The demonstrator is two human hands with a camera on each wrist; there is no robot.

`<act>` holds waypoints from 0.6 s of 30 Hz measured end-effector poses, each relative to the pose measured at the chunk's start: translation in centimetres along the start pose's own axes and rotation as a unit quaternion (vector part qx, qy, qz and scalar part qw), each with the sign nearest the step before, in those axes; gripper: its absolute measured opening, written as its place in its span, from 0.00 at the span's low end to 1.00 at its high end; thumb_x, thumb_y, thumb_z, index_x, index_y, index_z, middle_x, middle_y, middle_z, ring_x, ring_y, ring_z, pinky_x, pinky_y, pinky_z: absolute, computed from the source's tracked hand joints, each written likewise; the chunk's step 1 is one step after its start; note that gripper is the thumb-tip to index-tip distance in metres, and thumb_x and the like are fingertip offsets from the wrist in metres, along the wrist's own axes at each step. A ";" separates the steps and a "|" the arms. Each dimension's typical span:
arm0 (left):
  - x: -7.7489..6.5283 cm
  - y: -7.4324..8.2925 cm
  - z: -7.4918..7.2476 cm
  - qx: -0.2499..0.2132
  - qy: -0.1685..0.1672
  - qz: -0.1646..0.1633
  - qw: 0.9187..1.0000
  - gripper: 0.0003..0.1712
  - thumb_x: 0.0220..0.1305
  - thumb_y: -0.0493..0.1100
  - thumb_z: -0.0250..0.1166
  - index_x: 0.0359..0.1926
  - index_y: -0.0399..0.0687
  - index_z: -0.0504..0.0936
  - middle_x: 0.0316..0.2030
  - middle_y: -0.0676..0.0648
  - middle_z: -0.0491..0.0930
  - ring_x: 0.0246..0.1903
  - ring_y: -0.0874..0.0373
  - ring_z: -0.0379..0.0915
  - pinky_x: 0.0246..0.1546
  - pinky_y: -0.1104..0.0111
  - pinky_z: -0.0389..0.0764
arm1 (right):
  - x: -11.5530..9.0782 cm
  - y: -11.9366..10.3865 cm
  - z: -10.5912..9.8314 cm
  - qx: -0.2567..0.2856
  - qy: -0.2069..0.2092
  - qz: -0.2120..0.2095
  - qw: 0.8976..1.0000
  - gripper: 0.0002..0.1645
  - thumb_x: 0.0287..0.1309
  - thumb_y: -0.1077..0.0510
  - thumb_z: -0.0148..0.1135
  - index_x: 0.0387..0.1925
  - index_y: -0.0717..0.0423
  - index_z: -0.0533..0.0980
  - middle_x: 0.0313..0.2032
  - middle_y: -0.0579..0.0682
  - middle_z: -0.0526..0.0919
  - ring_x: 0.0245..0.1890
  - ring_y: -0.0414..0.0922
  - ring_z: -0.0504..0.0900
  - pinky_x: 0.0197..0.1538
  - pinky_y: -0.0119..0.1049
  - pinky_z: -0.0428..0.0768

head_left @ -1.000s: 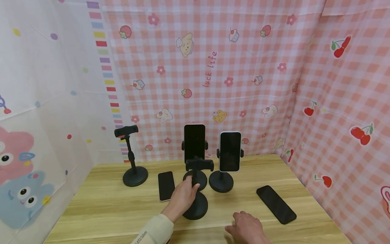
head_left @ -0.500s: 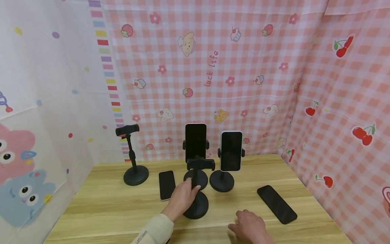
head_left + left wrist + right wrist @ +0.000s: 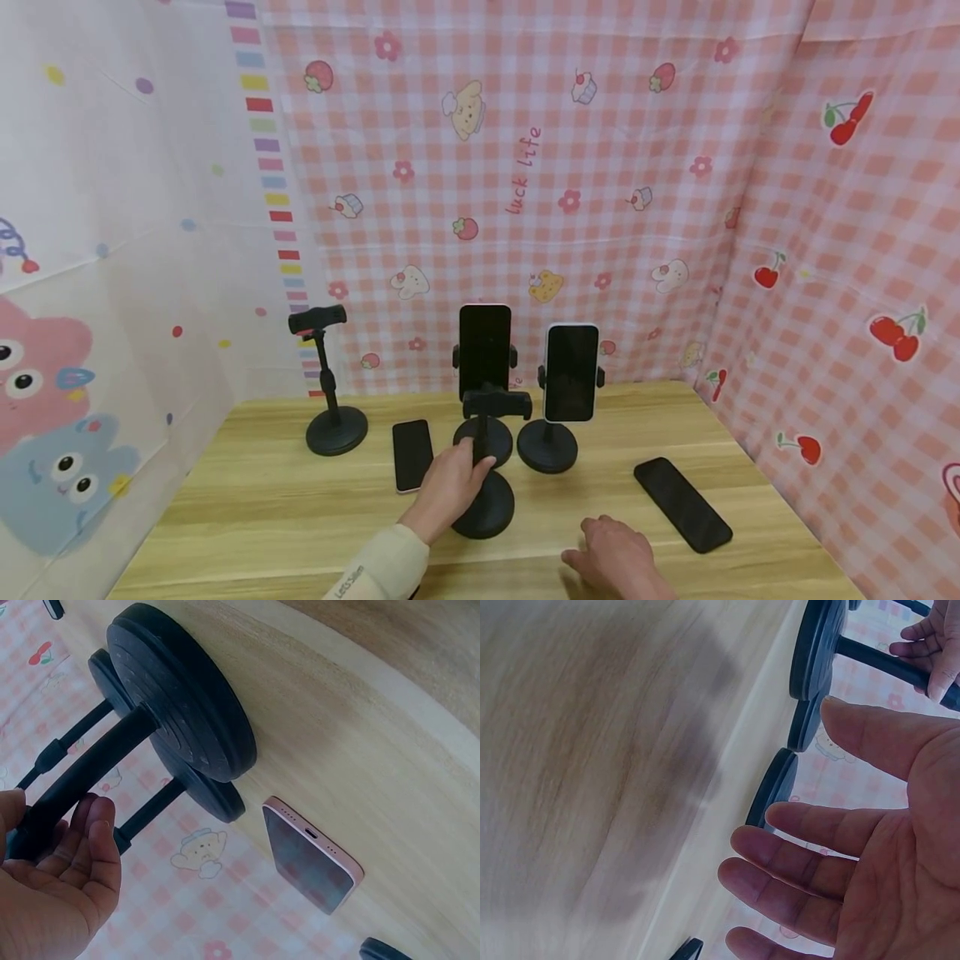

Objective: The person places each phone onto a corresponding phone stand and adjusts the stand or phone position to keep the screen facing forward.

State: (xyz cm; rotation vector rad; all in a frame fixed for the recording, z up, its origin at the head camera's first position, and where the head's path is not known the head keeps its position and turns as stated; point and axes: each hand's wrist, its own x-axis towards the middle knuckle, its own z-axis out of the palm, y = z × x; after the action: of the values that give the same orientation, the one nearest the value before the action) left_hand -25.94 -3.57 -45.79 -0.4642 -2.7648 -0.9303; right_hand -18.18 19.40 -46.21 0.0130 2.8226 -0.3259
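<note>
My left hand (image 3: pixel 447 486) grips the post of a black phone stand (image 3: pixel 498 405), whose round base (image 3: pixel 184 694) stands on the table. The clamp at the top of that stand is without a phone. My right hand (image 3: pixel 615 554) hovers over the table to the right of the stand. Its fingers are spread and nothing is in it, as the right wrist view shows. Close to the left hand lies a pink-edged phone (image 3: pixel 412 455), screen up. A black phone (image 3: pixel 682 504) lies face up beyond the right hand.
Behind the gripped stand, one stand holds a dark-screened phone (image 3: pixel 484 350) upright. Beside it another stand carries a white-framed phone (image 3: pixel 572 372). At the back left is a phone stand (image 3: pixel 327 379) with no phone. Patterned cloth (image 3: pixel 480 192) hangs around the wooden table (image 3: pixel 262 508).
The right hand has shifted slightly to the right. The left hand keeps its grip on the stand. The head view has tilted a little.
</note>
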 end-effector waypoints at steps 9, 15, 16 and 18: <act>-0.1 -0.3 0.0 0.027 0.014 0.022 0.999 0.22 0.63 0.51 0.63 0.43 0.34 0.78 0.33 0.37 0.84 0.32 0.48 0.80 0.32 0.55 0.83 | 0.0 -0.2 0.0 -0.002 0.008 -0.005 1.000 0.30 0.50 0.41 0.66 0.44 0.62 0.78 0.39 0.58 0.81 0.37 0.54 0.77 0.45 0.60 0.76; -0.5 -1.2 -0.1 0.045 0.005 0.031 0.998 0.13 0.60 0.47 0.66 0.33 0.39 0.81 0.29 0.41 0.84 0.27 0.51 0.79 0.28 0.57 0.81 | -0.2 -0.5 -0.1 -0.003 0.020 -0.008 1.000 0.29 0.50 0.41 0.67 0.44 0.62 0.78 0.40 0.59 0.82 0.39 0.55 0.77 0.47 0.61 0.75; -0.6 -1.4 -0.2 0.046 0.001 0.030 0.998 0.13 0.60 0.47 0.66 0.34 0.39 0.82 0.30 0.41 0.84 0.28 0.51 0.79 0.28 0.57 0.81 | -0.2 -0.6 -0.1 -0.004 0.019 -0.008 1.000 0.30 0.50 0.41 0.67 0.44 0.62 0.78 0.41 0.59 0.82 0.40 0.56 0.77 0.47 0.61 0.75; -0.9 -1.8 -0.3 0.056 -0.004 0.027 0.998 0.15 0.60 0.48 0.66 0.37 0.39 0.83 0.33 0.41 0.85 0.31 0.51 0.79 0.31 0.57 0.82 | -0.2 -0.8 -0.1 -0.005 0.022 -0.012 1.000 0.29 0.50 0.42 0.67 0.43 0.62 0.78 0.40 0.59 0.82 0.39 0.56 0.77 0.47 0.61 0.75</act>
State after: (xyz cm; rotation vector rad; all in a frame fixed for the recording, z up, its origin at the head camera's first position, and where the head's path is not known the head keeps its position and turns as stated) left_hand -25.73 -5.29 -46.81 -0.5204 -2.7788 -0.7574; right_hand -18.08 18.61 -45.86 -0.0173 2.8702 -0.3217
